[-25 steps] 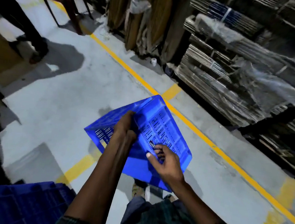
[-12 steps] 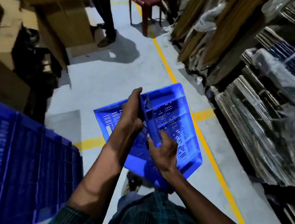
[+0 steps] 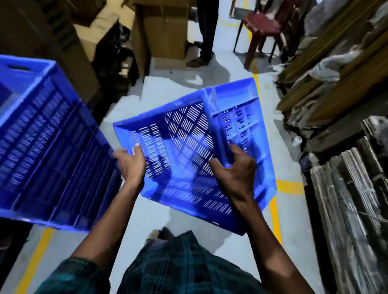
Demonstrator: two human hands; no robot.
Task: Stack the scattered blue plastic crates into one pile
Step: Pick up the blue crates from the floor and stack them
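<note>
I hold a blue slotted plastic crate in the air in front of me, tilted with its open side facing me. My left hand grips its left rim. My right hand is closed around the right rim edge. To my left stands a pile of blue crates, its top one open and its slotted side wall facing me. The held crate hangs to the right of that pile, apart from it.
Cardboard boxes are stacked ahead on the left. A person's legs stand beside them, with a maroon plastic chair further right. Bundled flattened cartons line the right side. Yellow lines mark the grey floor.
My view swung left, bringing the crate pile fully into sight. My left hand shifted from the top rim to the crate's left rim, and the crate turned its open side toward me.
</note>
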